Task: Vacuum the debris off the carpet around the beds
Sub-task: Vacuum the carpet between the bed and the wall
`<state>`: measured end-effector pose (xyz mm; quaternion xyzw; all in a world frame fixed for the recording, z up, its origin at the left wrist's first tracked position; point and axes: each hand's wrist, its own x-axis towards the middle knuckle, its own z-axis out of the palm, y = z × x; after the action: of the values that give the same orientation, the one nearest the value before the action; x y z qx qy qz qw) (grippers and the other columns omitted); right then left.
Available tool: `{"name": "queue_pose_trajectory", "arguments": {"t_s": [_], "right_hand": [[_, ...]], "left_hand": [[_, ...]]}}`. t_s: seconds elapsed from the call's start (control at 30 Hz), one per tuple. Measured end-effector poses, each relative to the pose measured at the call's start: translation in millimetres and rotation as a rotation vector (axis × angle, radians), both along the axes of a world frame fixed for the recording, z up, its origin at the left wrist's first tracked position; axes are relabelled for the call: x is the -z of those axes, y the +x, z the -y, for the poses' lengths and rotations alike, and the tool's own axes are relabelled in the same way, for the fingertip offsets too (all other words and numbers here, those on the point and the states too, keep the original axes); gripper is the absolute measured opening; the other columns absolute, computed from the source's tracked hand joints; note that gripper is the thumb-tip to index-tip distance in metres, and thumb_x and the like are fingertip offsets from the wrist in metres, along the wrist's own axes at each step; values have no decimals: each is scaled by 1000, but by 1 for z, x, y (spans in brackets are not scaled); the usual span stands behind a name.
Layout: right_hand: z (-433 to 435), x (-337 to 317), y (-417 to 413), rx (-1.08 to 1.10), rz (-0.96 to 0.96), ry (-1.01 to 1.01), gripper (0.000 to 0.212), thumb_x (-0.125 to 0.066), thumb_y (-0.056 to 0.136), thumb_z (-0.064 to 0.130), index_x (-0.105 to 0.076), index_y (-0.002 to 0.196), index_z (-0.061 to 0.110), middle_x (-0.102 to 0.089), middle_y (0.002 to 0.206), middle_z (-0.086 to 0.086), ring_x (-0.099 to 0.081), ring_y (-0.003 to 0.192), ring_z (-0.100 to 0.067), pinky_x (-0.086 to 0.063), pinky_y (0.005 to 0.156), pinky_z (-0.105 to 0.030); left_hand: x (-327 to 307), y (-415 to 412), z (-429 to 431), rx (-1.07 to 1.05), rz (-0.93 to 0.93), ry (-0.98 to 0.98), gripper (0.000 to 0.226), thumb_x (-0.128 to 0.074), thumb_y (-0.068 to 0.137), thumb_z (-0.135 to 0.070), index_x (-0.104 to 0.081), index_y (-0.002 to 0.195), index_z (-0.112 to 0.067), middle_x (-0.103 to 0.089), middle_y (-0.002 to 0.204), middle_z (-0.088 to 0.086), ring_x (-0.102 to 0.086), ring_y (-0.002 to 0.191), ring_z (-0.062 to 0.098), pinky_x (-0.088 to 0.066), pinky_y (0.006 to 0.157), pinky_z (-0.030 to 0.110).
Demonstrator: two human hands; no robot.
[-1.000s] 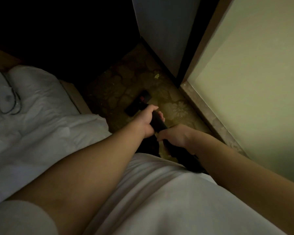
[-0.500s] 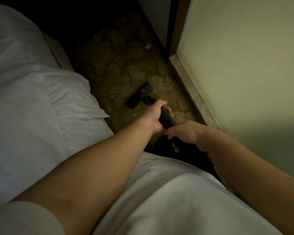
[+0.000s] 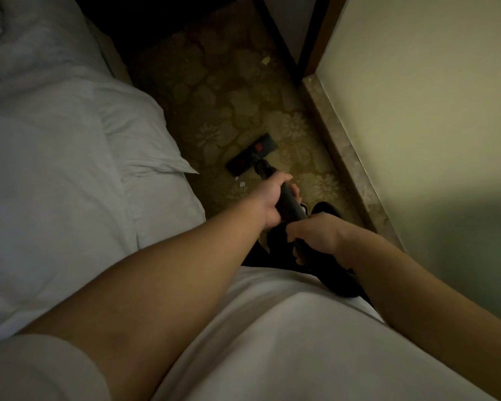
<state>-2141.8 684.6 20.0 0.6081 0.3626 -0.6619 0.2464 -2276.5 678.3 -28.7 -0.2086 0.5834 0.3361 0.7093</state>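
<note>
Both hands are curled tight around the black vacuum pipe [image 3: 290, 202]. The left hand [image 3: 272, 198] holds it nearer the floor and the right hand [image 3: 315, 235] holds it nearer the body. The flat vacuum head [image 3: 250, 159] sits on the flowery carpet [image 3: 229, 105], in the strip between the bed [image 3: 55, 169] and the stone ledge [image 3: 344, 157].

Small white bits [image 3: 241, 184] lie just behind the head. One pale scrap [image 3: 265, 60] lies far ahead. A push forward could leave the white bits behind. A wide swing could bump the ledge or catch the hanging sheet [image 3: 168, 166]. It is dim, so more bits may be hiding. The open way runs straight ahead, and the sides are tight.
</note>
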Motion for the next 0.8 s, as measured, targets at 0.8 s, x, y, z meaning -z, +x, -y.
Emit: {"name": "queue_pose_trajectory", "arguments": {"t_s": [0.8], "right_hand": [[123,-28,48,-32,89,155,27,-77,77,28,-76,90,5,-79,86,-17,-78,82,-37,-66,79,-50]], "left_hand": [[-6,52,118,-3,62,29,21,-55,97,-16,-45,80,-11,-48,59,0,-48,62,13,-49,68,32]]}}
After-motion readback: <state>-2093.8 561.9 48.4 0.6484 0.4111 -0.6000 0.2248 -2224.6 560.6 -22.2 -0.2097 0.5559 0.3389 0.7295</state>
